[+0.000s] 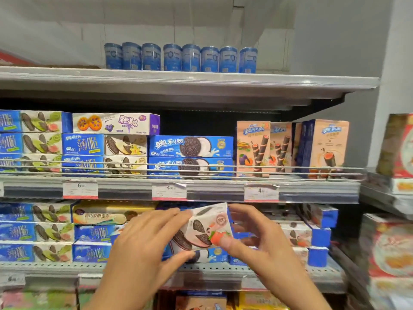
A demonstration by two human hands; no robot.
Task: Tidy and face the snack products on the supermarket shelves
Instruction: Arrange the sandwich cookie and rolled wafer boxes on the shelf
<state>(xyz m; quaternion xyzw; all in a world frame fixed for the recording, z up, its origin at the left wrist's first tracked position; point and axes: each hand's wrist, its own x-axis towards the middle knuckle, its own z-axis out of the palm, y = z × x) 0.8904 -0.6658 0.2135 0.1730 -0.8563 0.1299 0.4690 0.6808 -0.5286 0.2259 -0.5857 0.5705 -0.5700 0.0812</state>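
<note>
A white and pink strawberry cookie box [206,227] is held tilted in front of the lower shelf. My left hand [143,249] grips its left end, fingers over the top and thumb underneath. My right hand [259,240] holds its right end, thumb on the front by the strawberry picture and fingers behind. Blue cookie boxes [190,147] lie stacked on the middle shelf. Similar strawberry boxes [297,233] sit stacked to the right on the lower shelf.
Peach wafer-roll boxes [253,148] stand upright at the middle shelf's right. Blue cans [181,57] line the top shelf. A wire rail [178,167] runs along the middle shelf front, price tags [169,191] below. Red boxes [393,242] fill a side rack at the right.
</note>
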